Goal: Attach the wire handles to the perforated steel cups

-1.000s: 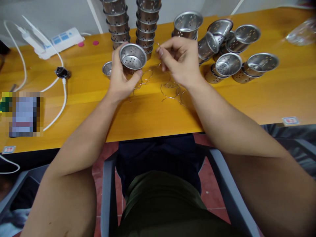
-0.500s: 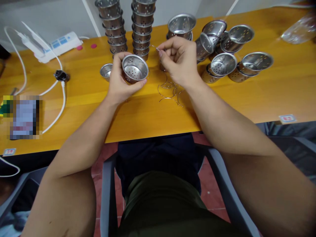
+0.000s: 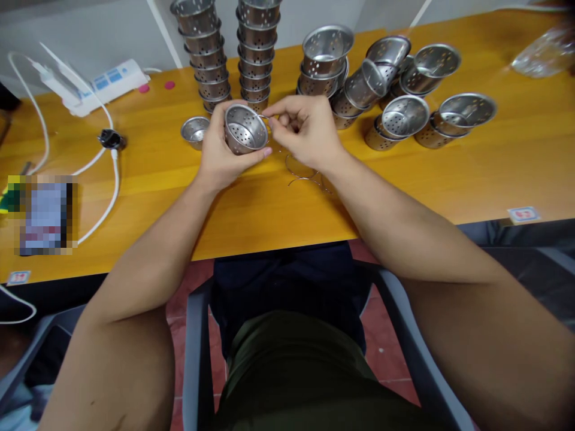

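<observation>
My left hand (image 3: 221,146) is wrapped round a small perforated metal cup (image 3: 246,129), its mouth tilted towards me. Between thumb and forefinger, my right hand (image 3: 305,129) pinches a thin wire (image 3: 264,116) whose end reaches the cup's right rim. Whether the wire passes through a hole cannot be made out. Several loose curved wires (image 3: 305,177) lie on the table below my right hand. Just left of my left hand stands another small metal cup (image 3: 194,130).
Two tall stacks of perforated cups (image 3: 210,66) rise behind my hands. More cups (image 3: 406,117) stand and lean at the right. A power strip (image 3: 108,84), cables and a blurred-out phone (image 3: 46,215) occupy the left. Clear plastic (image 3: 541,57) lies far right on the wooden table (image 3: 278,221).
My right hand has moved left and down, bringing the wire from beside the stacks to the cup's rim. The cup in my left hand has turned slightly.
</observation>
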Motion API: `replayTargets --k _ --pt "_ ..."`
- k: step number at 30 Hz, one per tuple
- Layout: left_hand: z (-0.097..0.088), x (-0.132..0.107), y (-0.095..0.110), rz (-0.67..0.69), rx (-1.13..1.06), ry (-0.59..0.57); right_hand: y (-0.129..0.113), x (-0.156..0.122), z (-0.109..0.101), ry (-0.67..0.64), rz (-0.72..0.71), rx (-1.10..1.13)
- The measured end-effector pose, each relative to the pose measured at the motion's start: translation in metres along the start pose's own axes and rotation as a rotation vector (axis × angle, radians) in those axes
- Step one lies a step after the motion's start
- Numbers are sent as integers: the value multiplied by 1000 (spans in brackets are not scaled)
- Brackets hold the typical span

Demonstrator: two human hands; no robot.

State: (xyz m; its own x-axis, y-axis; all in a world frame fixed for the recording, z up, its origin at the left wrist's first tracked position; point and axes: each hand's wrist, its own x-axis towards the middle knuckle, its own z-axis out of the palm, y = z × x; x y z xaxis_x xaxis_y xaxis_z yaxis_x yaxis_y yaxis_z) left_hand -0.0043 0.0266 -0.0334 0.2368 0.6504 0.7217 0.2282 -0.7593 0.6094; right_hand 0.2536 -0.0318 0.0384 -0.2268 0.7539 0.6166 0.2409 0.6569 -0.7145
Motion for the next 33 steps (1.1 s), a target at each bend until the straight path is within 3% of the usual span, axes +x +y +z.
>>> replayTargets --k 8,15,23,27,33 --pt "7 -6 -6 52 -8 25 5 3 -1 -13 0 62" --pt "6 -5 -1 24 -18 -15 -17 -2 -3 -7 94 -77" --pt "10 3 36 -110 -48 -16 -11 -3 3 0 27 16" --pt "11 3 51 -154 -27 -11 -18 -4 4 18 69 -2" --pt "7 -2 35 -108 -7 -4 -20 -5 2 -1 60 -26"
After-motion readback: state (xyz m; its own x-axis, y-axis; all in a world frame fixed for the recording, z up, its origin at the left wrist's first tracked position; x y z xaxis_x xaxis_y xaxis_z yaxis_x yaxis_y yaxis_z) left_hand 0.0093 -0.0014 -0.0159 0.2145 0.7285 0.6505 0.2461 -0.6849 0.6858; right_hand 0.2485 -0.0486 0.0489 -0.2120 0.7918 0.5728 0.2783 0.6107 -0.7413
